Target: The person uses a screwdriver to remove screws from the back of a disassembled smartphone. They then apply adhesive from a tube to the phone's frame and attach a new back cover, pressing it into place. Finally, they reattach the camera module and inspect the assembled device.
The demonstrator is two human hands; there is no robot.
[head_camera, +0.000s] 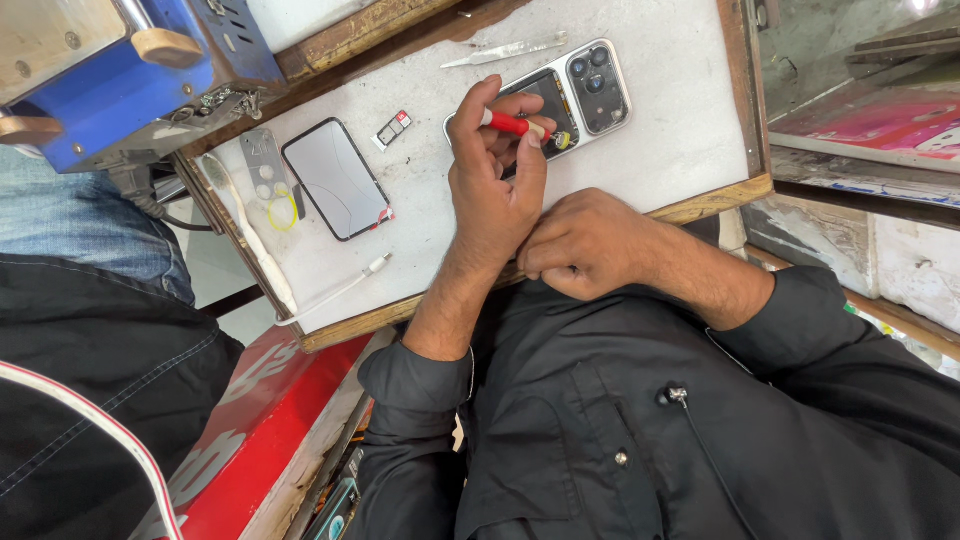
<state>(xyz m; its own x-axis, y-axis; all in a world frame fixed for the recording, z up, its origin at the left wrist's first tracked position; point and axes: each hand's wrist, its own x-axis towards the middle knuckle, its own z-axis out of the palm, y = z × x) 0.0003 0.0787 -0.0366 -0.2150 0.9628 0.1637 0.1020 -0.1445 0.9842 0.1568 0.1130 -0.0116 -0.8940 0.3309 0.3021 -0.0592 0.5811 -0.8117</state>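
Observation:
My left hand point(492, 175) grips a red-handled screwdriver point(510, 124). Its tip rests on an opened phone point(590, 90) that lies back-up on the white work board point(660, 150), with its camera cluster at the far end. My right hand point(588, 245) is curled into a fist. It rests on the board's wooden front edge, against my left wrist, and holds nothing that I can see. Both sleeves are black.
A detached dark screen panel point(335, 178) lies left of the phone. Near it are a small card tray point(393, 128), a grey camera cover point(263, 160), a white cable point(335, 290) and tweezers point(505, 50). A blue machine point(150, 70) stands far left. Another person in jeans sits at left.

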